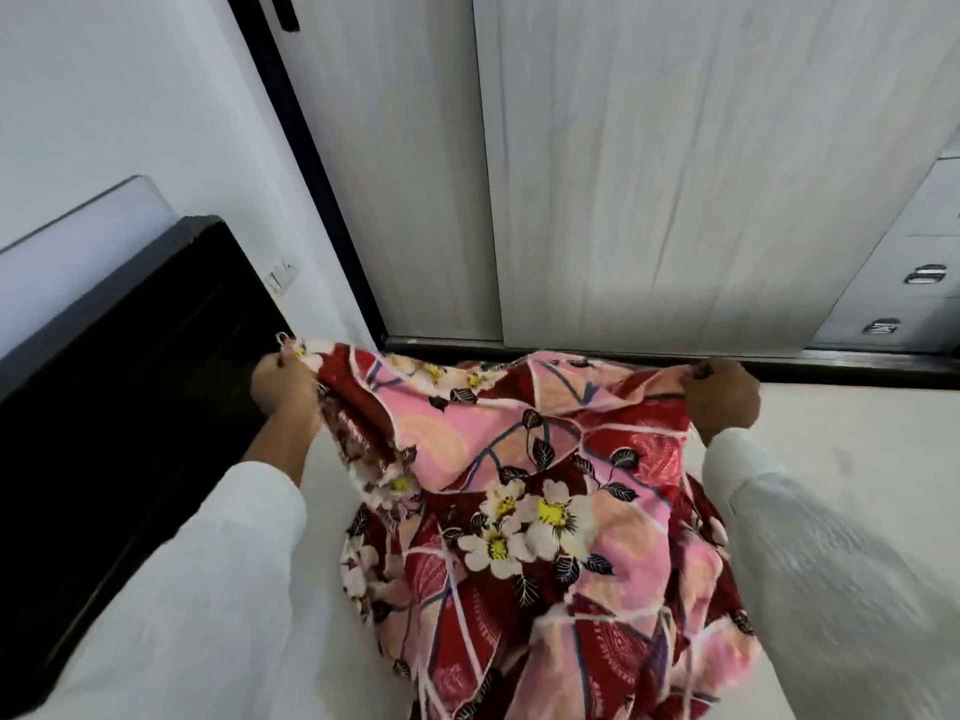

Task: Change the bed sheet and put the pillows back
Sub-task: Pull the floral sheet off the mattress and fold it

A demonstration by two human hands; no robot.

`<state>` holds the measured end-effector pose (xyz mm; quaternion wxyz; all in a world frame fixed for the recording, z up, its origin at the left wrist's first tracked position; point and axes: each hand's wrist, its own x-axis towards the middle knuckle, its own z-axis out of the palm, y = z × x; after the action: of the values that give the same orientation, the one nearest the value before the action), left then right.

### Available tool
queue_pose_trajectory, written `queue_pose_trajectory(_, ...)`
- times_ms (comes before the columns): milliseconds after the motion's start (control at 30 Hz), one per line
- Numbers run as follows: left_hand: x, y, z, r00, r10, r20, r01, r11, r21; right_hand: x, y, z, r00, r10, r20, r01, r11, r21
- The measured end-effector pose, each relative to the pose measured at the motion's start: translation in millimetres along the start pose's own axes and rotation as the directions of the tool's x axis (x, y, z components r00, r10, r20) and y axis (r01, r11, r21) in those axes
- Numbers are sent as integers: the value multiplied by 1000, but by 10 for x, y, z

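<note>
Beyond both my grips the biggest thing I see is the pale wood-grain wardrobe [649, 163], its sliding doors filling the far side above a dark base rail. Under the cloth, and below both hands, lies the white floor [857, 459]. Out past my left grip stands the dark wooden headboard or bed frame [119, 387], running toward me along that side, with the white wall [104, 96] above it. I cannot tell which part of the bed it is.

Between my two grips hangs the floral bed sheet [524, 491], red and pink with white flowers and dark leaves. Its top edge stretches from one hand to the other, sagging slightly in the middle, and the rest falls in bunched folds down toward me, off the bottom of the view.

Both arms wear white sleeves [831, 563].

My right hand [727, 394] is a fist, knuckles up, clenched round the sheet's upper edge at that end. My left hand [285, 387] pinches the opposite corner, fingers curled round the cloth, with a small loop of fabric poking up just above the grip. The two hands sit at about the same height, well apart.

Past my right grip, at the far edge, are grey drawers with metal handles [924, 275].
</note>
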<state>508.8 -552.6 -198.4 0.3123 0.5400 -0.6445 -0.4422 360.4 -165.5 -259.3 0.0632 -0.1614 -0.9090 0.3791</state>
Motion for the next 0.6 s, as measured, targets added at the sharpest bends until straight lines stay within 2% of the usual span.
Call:
queue_pose_trajectory(67, -106, -154, 115, 998, 43, 53, -44, 999, 20, 0, 18, 99, 979, -92, 183, 86, 995, 45)
queue_pose_trajectory(100, -134, -187, 163, 993, 26, 115, -24, 999, -26, 5, 24, 115, 933, -149, 328, 114, 986, 124)
queue_pose_trajectory(167, -170, -159, 196, 946, -13, 323, 39, 996, -77, -12, -20, 32, 769, -229, 597, 41, 950, 310)
queue_pose_trajectory(200, -158, -132, 200, 894, -19, 448, 51, 997, -60, -4, -45, -25, 692, -265, 672, -3, 929, 369)
queue_pose_trajectory(300, -164, -9, 185, 728, -70, 682, 42, 997, 58, 7, -154, -159, 537, -361, 763, -26, 896, 443)
queue_pose_trajectory(433, -249, 63, 305, 551, -105, 828, 109, 993, 54, 13, -409, -108, 390, -352, 851, -41, 916, 398)
queue_pose_trajectory(467, -259, 83, 359, 544, -104, 833, 135, 990, 35, 15, -500, -64, 393, -334, 857, -37, 925, 378)
queue_pose_trajectory(500, -231, 96, 443, 583, -91, 807, 172, 985, -14, 42, -586, 13, 454, -321, 831, -21, 929, 371)
queue_pose_trajectory(533, -185, 124, 539, 663, -89, 744, 228, 970, -87, 104, -658, 115, 593, -302, 746, 5, 928, 371)
queue_pose_trajectory(567, -118, 156, 630, 762, -96, 640, 269, 947, -178, 193, -709, 220, 766, -240, 597, 8, 932, 364)
queue_pose_trajectory(600, -34, 196, 697, 846, -127, 518, 292, 923, -250, 302, -733, 312, 901, -131, 413, -32, 931, 364)
